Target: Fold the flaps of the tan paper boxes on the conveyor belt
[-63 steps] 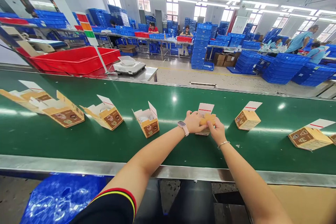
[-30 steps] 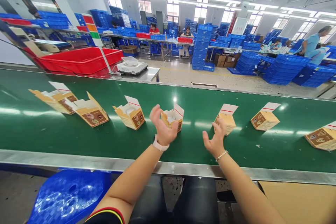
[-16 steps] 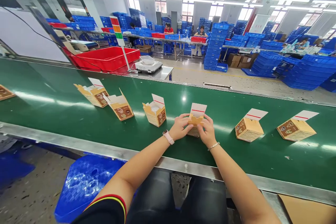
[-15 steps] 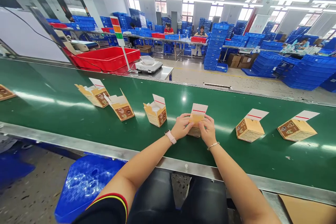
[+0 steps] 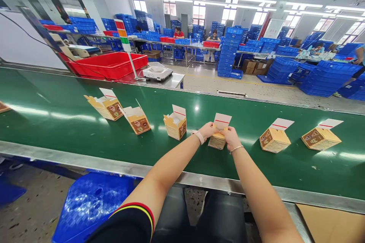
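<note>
A small tan and brown carton (image 5: 217,142) stands on the green conveyor belt (image 5: 159,155) in front of me, its white flap with a red line raised at the back. My left hand (image 5: 208,130) grips the carton's upper left side, fingers at the top flaps. On the upper right side my right hand (image 5: 229,136) holds the same carton, its fingertips near those of the left. Just left stands a carton (image 5: 176,127) with its top open. To the right a carton (image 5: 274,140) has its tan top folded down and its white flap up.
More open cartons (image 5: 138,121) lie on the belt at left, another carton (image 5: 321,138) at far right. Behind the belt are a red bin (image 5: 111,66), a scale (image 5: 157,73) and a signal light (image 5: 123,36). A blue stool (image 5: 94,201) is below left.
The left hand and right hand have shifted slightly right with the carton. More of its printed front shows below the fingers. The cartons on the left sit farther right in view.
</note>
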